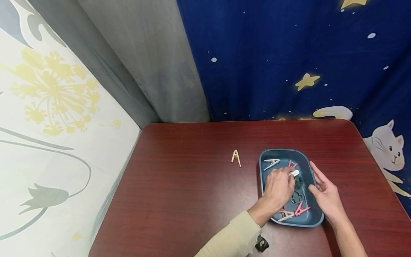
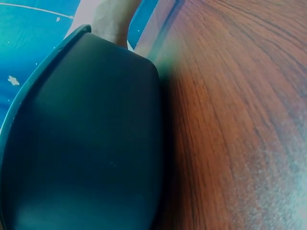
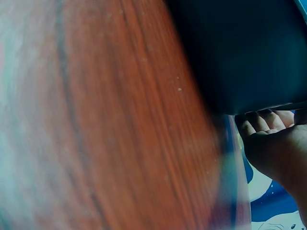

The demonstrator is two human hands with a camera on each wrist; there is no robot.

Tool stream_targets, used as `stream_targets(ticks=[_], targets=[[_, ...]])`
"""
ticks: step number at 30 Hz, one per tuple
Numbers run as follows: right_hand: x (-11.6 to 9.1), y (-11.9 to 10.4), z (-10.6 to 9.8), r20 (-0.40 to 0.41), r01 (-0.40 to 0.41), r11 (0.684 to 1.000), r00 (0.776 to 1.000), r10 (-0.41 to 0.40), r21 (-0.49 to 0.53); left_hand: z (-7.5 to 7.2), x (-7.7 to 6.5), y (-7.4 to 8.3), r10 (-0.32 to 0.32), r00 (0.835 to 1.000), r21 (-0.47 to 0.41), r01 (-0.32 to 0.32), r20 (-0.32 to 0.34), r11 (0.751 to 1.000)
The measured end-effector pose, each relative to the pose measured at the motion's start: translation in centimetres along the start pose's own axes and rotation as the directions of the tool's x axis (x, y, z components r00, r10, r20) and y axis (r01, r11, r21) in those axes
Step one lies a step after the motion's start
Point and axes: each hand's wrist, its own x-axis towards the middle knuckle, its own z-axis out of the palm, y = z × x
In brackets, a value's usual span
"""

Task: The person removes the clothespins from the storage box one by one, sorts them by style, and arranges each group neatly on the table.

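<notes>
My left hand (image 1: 278,186) reaches down into a blue plastic bin (image 1: 290,225). Its thumb and fingertips pinch a small white clothespin (image 1: 294,173), partly covered by the fingers. At the bin's right side my right hand (image 1: 328,199) holds the wall, thumb over the rim and fingers along the outside. Inside lie another white clothespin (image 1: 272,163) at the far left, pink clothespins (image 1: 302,209), a whitish clothespin (image 1: 285,216) near the front and dark green pieces (image 1: 297,197) in the middle. Both wrist views show mostly the bin's outer wall.
A cream clothespin (image 1: 236,158) lies on the reddish-brown wooden table (image 1: 186,185), left of the bin. Behind the table hang a grey curtain (image 1: 154,60) and a dark blue star-patterned curtain (image 1: 273,64). A white patterned wall (image 1: 57,160) borders the left side.
</notes>
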Motion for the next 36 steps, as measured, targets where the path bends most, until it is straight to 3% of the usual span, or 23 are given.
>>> stream_targets(ticks=[10,19,28,36], targets=[[0.06,-0.03,0.01,-0.005,-0.012,1.000,1.000,0.012,-0.010,-0.24,0.21,-0.24,0.063,0.998,-0.034,-0.064,-0.027,0.997],[0.07,-0.06,0.03,-0.011,-0.026,0.999,1.000,0.026,-0.025,-0.36,0.19,-0.39,0.063,0.995,-0.149,-0.075,-0.083,0.986],[0.06,-0.04,0.08,-0.007,-0.046,0.998,0.999,0.046,-0.030,-0.68,0.21,-0.53,0.046,0.991,-0.269,-0.079,-0.128,0.960],[0.10,-0.04,0.09,-0.012,-0.030,0.999,1.000,0.029,-0.022,-0.89,0.14,-0.73,0.066,0.981,-0.382,-0.132,-0.182,0.915]])
